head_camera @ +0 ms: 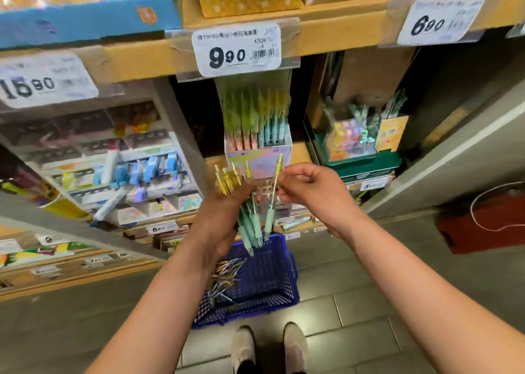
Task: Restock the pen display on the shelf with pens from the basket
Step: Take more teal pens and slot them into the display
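My left hand point(224, 217) grips a bunch of pens point(250, 223) with yellow tops and pale green grips, tips pointing down. My right hand point(309, 186) pinches a single pen point(272, 200) of the same kind, held upright just right of the bunch. Both hands are in front of the pen display point(258, 146), a pastel box on the shelf with rows of green, yellow, pink and blue pens standing in it. Below on the floor stands the blue basket point(272, 277) with several more pens point(224, 274) lying at its left side.
The shelf edge point(326, 32) above carries price tags. A tiered stationery rack point(119, 169) stands left of the display, a green-based box of pens point(360, 138) to its right. A red bag point(483, 226) lies on the floor at right. My shoes point(270, 345) stand behind the basket.
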`<state>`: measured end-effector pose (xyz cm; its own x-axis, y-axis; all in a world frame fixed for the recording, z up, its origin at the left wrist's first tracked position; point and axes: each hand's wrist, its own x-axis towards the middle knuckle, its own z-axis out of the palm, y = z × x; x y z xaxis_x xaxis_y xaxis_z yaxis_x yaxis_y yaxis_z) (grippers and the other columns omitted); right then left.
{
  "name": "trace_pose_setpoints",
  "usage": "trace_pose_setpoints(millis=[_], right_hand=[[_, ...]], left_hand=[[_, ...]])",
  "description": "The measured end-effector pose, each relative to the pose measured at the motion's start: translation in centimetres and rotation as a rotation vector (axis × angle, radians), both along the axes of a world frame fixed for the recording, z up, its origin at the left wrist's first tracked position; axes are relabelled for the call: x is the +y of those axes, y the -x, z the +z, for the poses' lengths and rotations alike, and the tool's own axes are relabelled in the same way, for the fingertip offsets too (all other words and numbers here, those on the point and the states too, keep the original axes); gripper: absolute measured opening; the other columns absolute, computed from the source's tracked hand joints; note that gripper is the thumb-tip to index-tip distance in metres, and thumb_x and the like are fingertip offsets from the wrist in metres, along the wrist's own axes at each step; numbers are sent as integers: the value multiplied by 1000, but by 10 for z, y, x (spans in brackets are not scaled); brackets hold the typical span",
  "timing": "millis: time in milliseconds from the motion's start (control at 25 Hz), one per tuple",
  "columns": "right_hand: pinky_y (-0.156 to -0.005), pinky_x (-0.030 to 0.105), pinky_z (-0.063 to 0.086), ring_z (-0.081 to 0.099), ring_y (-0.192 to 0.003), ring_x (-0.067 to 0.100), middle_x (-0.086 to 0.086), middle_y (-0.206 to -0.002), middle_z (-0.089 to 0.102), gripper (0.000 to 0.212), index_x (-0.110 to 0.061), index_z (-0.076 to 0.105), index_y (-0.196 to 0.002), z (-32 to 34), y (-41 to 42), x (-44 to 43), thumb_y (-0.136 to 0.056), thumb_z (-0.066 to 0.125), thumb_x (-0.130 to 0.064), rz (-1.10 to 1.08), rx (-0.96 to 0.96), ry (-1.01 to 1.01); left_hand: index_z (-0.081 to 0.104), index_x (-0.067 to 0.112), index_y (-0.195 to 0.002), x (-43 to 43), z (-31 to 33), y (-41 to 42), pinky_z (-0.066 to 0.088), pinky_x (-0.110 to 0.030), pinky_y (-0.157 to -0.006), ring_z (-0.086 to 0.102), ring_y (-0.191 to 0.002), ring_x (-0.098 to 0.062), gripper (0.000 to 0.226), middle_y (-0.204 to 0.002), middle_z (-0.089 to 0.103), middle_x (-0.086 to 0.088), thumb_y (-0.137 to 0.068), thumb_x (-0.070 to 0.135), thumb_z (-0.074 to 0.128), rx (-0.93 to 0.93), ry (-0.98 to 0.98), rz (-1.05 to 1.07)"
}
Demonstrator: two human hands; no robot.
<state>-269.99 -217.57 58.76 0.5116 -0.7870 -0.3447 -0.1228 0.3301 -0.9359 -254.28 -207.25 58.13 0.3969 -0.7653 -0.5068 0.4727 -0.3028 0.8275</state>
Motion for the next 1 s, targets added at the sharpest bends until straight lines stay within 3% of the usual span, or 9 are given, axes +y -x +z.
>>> trace_pose_setpoints(millis=[160,280,400,600,760,880,1000], right_hand=[[-81,33,62,71,-74,19,10,-83,76,8,-9,75,-98,-7,-16,-37,-96,67,-10,12,43,164],[-80,30,61,71,-73,15,2,-75,75,7,-12,73,-91,4,-31,-74,-93,67,-11,-189,-8,355],[-81,34,62,76,-82,15,-1,-82,78,18,-8,75,-100,16,-47,-106,-87,64,-11,-365,21,529],[-88,40,59,74,-89,15,-4,-93,78,26,-20,77,-106,14,-68,-113,-83,67,-27,-269,166,713],[-80,18,57,70,-79,-3,-15,-83,75,16,-27,78,-99,10,-67,-101,-86,69,-28,-216,292,856],[-66,-1,43,61,-69,-18,-26,-66,62,3,-29,76,-89,1,-67,-93,-87,74,-30,-161,389,950],[-64,-1,41,62,-66,-13,-20,-70,63,10,-23,76,-90,-7,-67,-91,-89,75,-33,-150,451,976]], left_hand=[[72,13,-106,-36,-26,-18,58,-26,-65,73,-78,-14,15,-86,78,1,-99,24,64,-33,27,-29],[70,14,-105,-50,-41,-28,60,-37,-78,72,-76,-16,12,-81,74,0,-99,22,65,20,24,5],[69,14,-110,-55,-47,-34,57,-43,-87,73,-79,-17,15,-88,74,-2,-97,22,66,41,42,-8],[71,16,-109,-55,-47,-34,59,-38,-82,73,-80,-17,15,-91,74,-2,-96,23,67,47,46,-20],[71,15,-111,-51,-43,-35,57,-40,-85,69,-84,-19,18,-91,73,-2,-95,24,68,44,44,-22],[71,15,-112,-49,-40,-35,60,-33,-77,72,-82,-16,19,-90,74,-1,-95,23,68,34,42,-37],[73,17,-106,-48,-38,-31,59,-32,-78,73,-82,-15,15,-91,76,-1,-93,23,70,10,32,-50]])
